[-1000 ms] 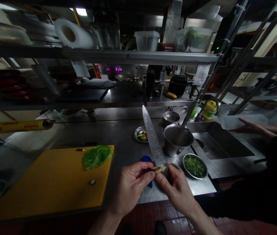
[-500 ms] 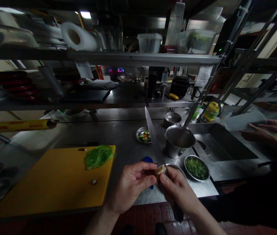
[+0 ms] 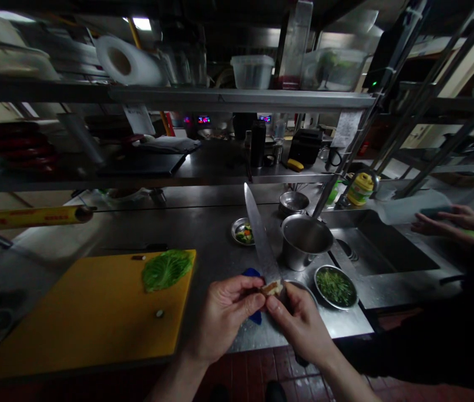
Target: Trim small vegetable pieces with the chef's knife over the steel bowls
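My left hand [image 3: 232, 318] pinches a small brown-skinned piece of food with pale flesh [image 3: 272, 288]; its exact kind is unclear. My right hand [image 3: 303, 324] grips a large kitchen knife [image 3: 258, 226], the blade pointing up and away from me. The heel of the blade and my right thumb meet the piece. To the left, a green leaf [image 3: 167, 269] and a small round white-and-dark slice [image 3: 159, 314] lie on a yellow cutting board [image 3: 111, 312]. Beyond the hands stands a small metal dish of cut vegetables [image 3: 244, 233], partly behind the blade.
A deep metal pot [image 3: 307, 241] stands right of the knife, with a bowl of chopped greens [image 3: 336, 287] nearer me. Past them is a sink [image 3: 383, 245]. At far right, a co-worker's hands [image 3: 446, 223] hold a pale flat thing. A loaded shelf [image 3: 220, 180] crosses ahead.
The piece has turned a little between my fingers and shows more brown skin. My right hand and the knife have shifted slightly. The co-worker's hands moved a little left.
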Available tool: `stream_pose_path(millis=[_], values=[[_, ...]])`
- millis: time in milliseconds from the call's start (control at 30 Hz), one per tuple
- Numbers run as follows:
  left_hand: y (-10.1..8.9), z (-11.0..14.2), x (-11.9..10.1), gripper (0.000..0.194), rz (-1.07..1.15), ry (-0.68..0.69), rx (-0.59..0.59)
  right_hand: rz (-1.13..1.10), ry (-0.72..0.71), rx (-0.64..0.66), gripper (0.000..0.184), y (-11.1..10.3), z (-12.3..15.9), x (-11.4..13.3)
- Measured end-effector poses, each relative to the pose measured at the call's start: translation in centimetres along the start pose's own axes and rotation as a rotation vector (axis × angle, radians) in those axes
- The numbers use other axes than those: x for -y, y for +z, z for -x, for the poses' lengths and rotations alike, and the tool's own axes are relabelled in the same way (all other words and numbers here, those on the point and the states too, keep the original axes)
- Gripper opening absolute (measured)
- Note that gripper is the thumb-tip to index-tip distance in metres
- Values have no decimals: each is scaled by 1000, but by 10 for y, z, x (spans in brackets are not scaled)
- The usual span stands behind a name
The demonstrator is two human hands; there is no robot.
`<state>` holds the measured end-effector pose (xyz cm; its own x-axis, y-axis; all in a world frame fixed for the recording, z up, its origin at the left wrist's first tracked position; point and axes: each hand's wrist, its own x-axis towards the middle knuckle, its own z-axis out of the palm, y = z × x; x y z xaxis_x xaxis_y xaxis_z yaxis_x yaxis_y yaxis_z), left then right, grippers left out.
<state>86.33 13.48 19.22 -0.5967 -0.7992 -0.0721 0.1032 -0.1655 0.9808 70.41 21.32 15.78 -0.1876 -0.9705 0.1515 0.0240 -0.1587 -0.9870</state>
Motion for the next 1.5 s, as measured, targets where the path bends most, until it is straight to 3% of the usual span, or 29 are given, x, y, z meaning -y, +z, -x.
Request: stream_pose_path(millis=[300, 433, 533, 667, 733, 1133, 1500], values=[[6, -4, -4, 27, -63, 27, -16, 267, -3, -113, 43, -7, 3, -4], [9, -5, -4, 23, -55, 29, -19, 283, 10, -137, 45, -7, 2, -5], [9, -5, -6, 27, -12, 6, -18, 80, 63, -68, 44, -5, 1, -5], [4, -7, -5, 27, 85, 0, 56, -306, 289, 109, 49, -3, 0, -7], [2, -8, -1, 25, 133, 3, 53, -360, 315, 152, 48, -2, -1, -9], [7, -6, 0, 32, 85, 0, -50, -125, 78, -18, 41, 6, -4, -4], [8, -4, 1, 30, -15, 46, -79, 140, -19, -110, 35, 1, 1, -9]])
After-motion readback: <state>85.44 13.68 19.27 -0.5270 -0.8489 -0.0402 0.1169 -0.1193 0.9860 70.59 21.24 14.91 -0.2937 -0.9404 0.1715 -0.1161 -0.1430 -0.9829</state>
